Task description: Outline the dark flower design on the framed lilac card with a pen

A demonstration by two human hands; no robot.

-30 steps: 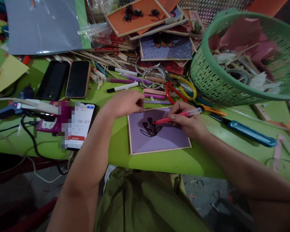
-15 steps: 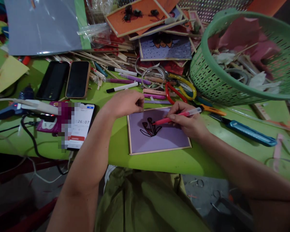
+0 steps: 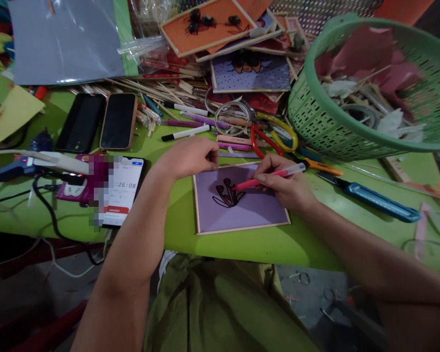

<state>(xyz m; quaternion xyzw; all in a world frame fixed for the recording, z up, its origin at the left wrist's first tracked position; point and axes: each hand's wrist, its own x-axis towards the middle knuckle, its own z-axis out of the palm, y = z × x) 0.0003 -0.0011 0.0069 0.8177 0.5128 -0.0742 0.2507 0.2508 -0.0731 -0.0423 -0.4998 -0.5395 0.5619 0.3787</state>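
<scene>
A purple picture card [image 3: 260, 212] with a thin wooden frame lies on the green table. Black-outlined flowers [image 3: 228, 193] are drawn on it, with some reddish colour in the stems. My right hand [image 3: 288, 186] is closed around a pink felt-tip pen [image 3: 247, 184]. The pen's tip touches or almost touches the drawing's right side. At the card's upper left edge rests my left hand [image 3: 190, 156], its fingers curled downward. What those fingers hold, if anything, is hidden.
Behind the card lie several markers [image 3: 186, 132], red-handled scissors [image 3: 256, 142] and thin wooden sticks [image 3: 165, 93]. A blue utility knife [image 3: 381, 200] lies to the right, below a green basket [image 3: 300, 98] of scraps. Phones [image 3: 119, 121] and cables lie left. Framed pictures [image 3: 251, 80] are stacked at the back.
The timer on the lit phone has advanced by one second. Both hands, the pen and the card look unmoved.
</scene>
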